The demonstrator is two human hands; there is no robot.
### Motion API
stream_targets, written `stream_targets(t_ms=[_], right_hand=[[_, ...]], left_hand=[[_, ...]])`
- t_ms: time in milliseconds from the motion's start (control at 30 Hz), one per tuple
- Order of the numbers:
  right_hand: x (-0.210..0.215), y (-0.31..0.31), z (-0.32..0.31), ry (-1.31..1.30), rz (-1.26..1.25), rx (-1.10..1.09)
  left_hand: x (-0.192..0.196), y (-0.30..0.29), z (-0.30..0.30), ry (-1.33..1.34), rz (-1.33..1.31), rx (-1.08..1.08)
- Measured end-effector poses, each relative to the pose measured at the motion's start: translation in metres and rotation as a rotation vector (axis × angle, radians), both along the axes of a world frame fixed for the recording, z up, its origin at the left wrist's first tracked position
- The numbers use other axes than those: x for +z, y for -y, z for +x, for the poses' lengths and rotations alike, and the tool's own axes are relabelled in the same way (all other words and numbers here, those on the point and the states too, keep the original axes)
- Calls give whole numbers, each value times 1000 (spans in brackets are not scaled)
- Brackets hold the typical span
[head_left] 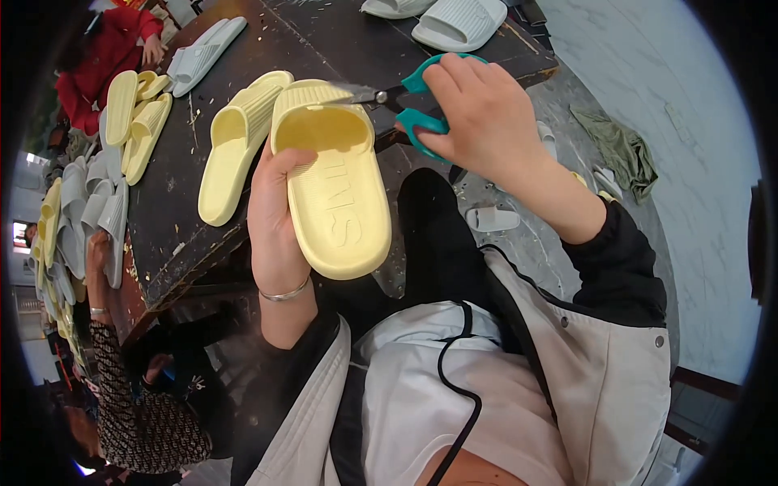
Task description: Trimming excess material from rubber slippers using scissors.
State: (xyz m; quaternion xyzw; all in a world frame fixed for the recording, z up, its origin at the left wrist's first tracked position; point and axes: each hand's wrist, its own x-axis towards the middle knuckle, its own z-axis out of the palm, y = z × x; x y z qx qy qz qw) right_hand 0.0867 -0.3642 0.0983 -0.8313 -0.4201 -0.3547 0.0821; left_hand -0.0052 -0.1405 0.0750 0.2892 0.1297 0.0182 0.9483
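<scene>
My left hand [274,219] grips a pale yellow slide sandal [344,219] by its left side, the thumb hooked over the edge by the strap opening. The sandal is tilted with its insole toward me and its ribbed strap at the far end. Teal-handled scissors [409,97] are held in my right hand [486,113], fingers closed round the handles. Their blurred blades reach left over the strap's upper edge; I cannot tell whether they touch it. A second yellow sandal [231,154] lies on the dark table [284,36], just left of my left hand.
Grey slides [462,23] rest at the table's far right, another pair [207,57] at the far left. Yellow slides [146,134] and a grey pile [101,194] line the left side, where two people are. Small scraps dot the table. A green cloth [620,150] lies on the floor.
</scene>
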Motion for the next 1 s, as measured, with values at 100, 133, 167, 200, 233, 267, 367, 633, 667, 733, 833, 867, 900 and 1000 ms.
stream_targets(t_ms=[100, 133, 167, 200, 233, 267, 367, 633, 667, 733, 833, 867, 900, 1000], right_hand=[[5, -4, -3, 86, -48, 48], [4, -5, -2, 107, -43, 59], [3, -7, -1, 127, -38, 70], [3, -7, 0, 146, -32, 82], [3, -8, 1, 146, -36, 82], [5, -8, 1, 155, -46, 81], [8, -8, 2, 173, -67, 80], [13, -6, 6, 207, -59, 107], [14, -6, 7, 227, -56, 114], [14, -5, 10, 269, -51, 130], [14, -4, 13, 303, -50, 116], [14, -4, 14, 319, -49, 110], [13, -4, 15, 319, -49, 109], [9, -2, 19, 116, 71, 81]], left_hand=[[3, 2, 2, 7, -7, -5], [2, 2, 2, -19, -27, -14], [2, 2, 2, -45, -47, -22], [3, 3, 2, -71, -67, -31], [5, 5, 1, -72, -71, -31], [6, 7, 0, -81, -77, -13], [14, 13, -4, -101, -89, 25], [21, 20, -14, -11, -96, 5], [21, 20, -13, -4, -92, 8], [20, 20, -13, 12, -85, 15], [19, 21, -13, 36, -73, 26], [19, 21, -13, 43, -69, 29], [18, 22, -13, 51, -64, 33], [18, 23, -12, 73, -47, 43]])
